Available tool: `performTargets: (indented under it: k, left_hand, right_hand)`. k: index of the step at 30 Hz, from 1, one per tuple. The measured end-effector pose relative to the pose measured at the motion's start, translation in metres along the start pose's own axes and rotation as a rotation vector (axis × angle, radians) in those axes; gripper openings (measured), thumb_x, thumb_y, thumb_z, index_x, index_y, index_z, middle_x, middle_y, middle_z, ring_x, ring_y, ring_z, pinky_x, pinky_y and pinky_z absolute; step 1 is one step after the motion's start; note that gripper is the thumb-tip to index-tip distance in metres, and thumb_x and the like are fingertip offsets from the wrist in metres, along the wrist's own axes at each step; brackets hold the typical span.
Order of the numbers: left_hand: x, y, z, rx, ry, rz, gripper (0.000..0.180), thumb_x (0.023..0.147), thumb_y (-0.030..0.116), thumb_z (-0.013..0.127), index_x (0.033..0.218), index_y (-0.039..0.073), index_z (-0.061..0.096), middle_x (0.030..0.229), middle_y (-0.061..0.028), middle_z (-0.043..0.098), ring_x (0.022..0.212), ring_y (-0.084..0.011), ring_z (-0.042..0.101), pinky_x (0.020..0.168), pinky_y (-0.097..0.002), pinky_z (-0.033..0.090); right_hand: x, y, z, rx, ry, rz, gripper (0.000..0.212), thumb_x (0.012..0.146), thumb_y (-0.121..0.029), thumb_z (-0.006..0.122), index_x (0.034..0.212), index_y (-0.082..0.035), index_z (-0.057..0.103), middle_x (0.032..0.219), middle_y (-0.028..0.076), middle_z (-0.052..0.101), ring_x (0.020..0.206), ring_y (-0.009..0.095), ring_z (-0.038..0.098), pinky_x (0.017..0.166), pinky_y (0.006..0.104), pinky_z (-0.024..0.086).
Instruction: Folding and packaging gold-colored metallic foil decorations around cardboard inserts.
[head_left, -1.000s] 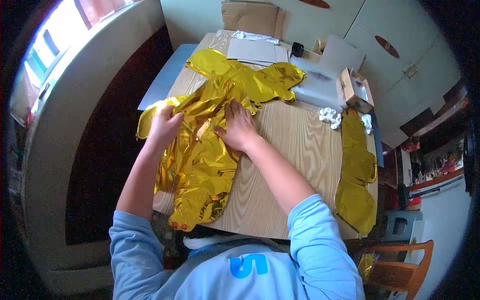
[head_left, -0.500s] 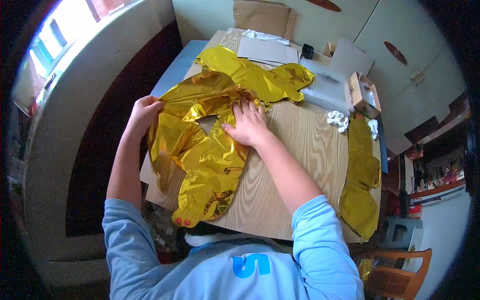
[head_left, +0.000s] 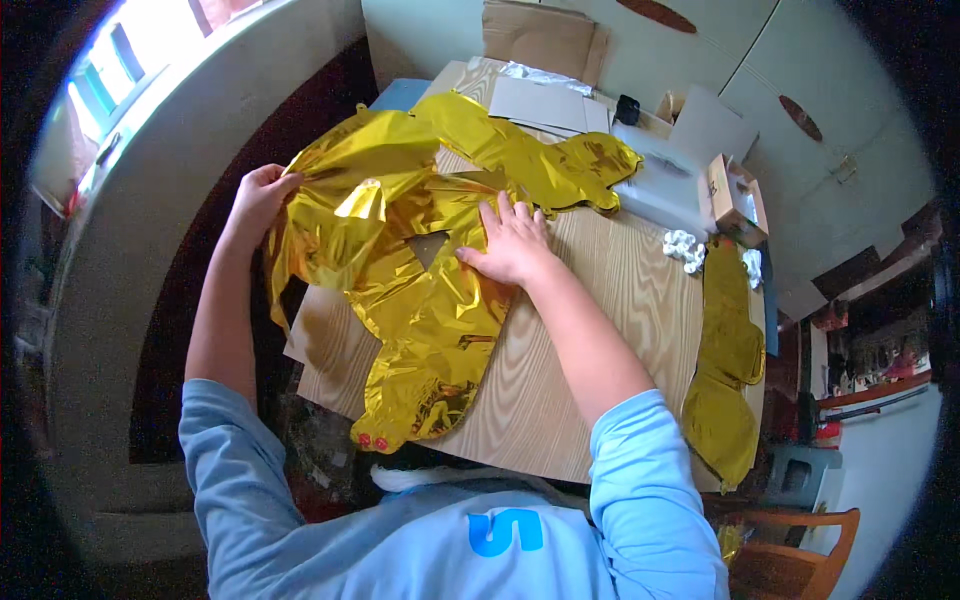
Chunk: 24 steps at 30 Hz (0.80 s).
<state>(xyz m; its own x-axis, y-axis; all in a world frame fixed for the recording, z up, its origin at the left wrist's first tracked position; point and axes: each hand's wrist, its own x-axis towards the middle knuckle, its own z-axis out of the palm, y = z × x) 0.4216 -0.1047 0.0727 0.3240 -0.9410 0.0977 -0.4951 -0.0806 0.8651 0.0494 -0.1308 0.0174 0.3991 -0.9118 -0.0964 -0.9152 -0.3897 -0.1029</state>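
Note:
A crumpled, flat gold foil balloon (head_left: 425, 330) spreads over the left part of the wooden table (head_left: 570, 330). Two small red marks show at its near end. My left hand (head_left: 262, 205) pinches the balloon's left edge and holds that part lifted off the table, past its left side. Fingers spread, my right hand (head_left: 512, 243) lies flat on the foil near its right edge. A patch of tabletop shows through a gap in the foil between my hands. Behind it lies a second flat gold foil balloon (head_left: 540, 160), partly overlapped by the first.
Another flat gold foil piece (head_left: 722, 370) lies along the table's right edge. White crumpled bits (head_left: 684, 251) and a small open cardboard box (head_left: 738, 200) sit at the back right. Grey card sheets (head_left: 540, 103) lie at the back. A wooden chair (head_left: 800, 555) stands at lower right.
My left hand has moved left and slightly up, pulling the balloon's left part outward and opening the fold. My right hand stays pressed on the foil.

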Motion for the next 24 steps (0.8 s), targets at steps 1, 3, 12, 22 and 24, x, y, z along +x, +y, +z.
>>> performTargets:
  k: [1,3,12,22,24]
  left_hand:
    - [0.002,-0.002,-0.006,-0.005,0.006,-0.017,0.018,0.090,0.019,0.069,0.088,0.001,0.067,0.075,0.0008,0.063,0.062,-0.0063,0.054,0.057,-0.0232,0.044]
    - [0.017,-0.016,-0.026,0.020,0.011,-0.003,0.018,0.090,0.019,0.069,0.089,0.001,0.068,0.073,0.0011,0.063,0.060,-0.0074,0.054,0.056,-0.0242,0.045]
    - [0.056,-0.059,-0.120,0.166,0.198,0.003,0.023,0.087,0.024,0.070,0.082,0.002,0.067,0.068,0.0019,0.058,0.058,-0.0077,0.049,0.053,-0.0261,0.040]
    - [0.033,-0.079,-0.360,0.758,0.615,-0.054,0.039,0.087,0.033,0.065,0.104,-0.002,0.070,0.085,-0.0099,0.069,0.076,-0.0202,0.064,0.068,-0.0365,0.050]
    - [0.025,-0.036,-0.326,0.539,0.417,0.025,0.042,0.086,0.033,0.067,0.109,-0.001,0.068,0.091,-0.0111,0.069,0.082,-0.0214,0.064,0.069,-0.0375,0.050]
  right_hand:
    - [0.000,0.000,-0.001,-0.006,-0.009,0.002,0.096,0.085,-0.068,0.054,0.156,-0.010,0.026,0.162,0.020,0.018,0.147,0.037,0.023,0.120,0.0533,0.014]
    - [0.000,-0.004,-0.003,-0.017,-0.026,-0.004,0.096,0.086,-0.068,0.054,0.156,-0.010,0.025,0.162,0.020,0.018,0.147,0.037,0.023,0.120,0.0531,0.014]
    - [0.000,-0.002,-0.001,-0.031,-0.010,0.008,0.094,0.086,-0.068,0.054,0.155,-0.011,0.026,0.162,0.019,0.018,0.146,0.037,0.024,0.120,0.0531,0.016]
    - [0.001,-0.014,-0.001,-0.007,0.005,-0.040,0.093,0.086,-0.066,0.056,0.155,-0.010,0.028,0.162,0.020,0.019,0.146,0.037,0.025,0.120,0.0529,0.016]
    - [-0.002,-0.009,-0.001,-0.016,0.018,-0.022,0.091,0.087,-0.065,0.056,0.154,-0.011,0.030,0.161,0.021,0.020,0.145,0.039,0.026,0.120,0.0527,0.017]
